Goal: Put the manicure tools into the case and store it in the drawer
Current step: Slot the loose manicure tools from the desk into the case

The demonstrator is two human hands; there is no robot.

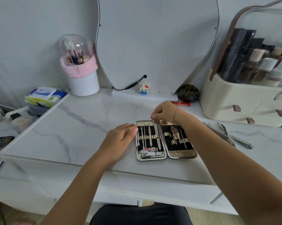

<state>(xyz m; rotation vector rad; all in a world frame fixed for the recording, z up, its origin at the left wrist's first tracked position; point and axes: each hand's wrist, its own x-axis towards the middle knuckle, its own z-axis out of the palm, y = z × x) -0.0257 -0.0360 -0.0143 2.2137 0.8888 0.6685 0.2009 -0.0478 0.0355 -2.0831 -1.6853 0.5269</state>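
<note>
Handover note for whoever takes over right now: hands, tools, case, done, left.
Left hand: open, fingers resting on the left edge of the case.
Right hand: pinches the top end of a long tool beside the hinge, in the left half.
Case: open flat on the desk.
Done: several tools strapped into both halves, clippers at the left half's bottom.
Loose tools: on the desk, right of the case.
Left: seat the long tool, load the loose tools, close the case, put it in the drawer.
</note>
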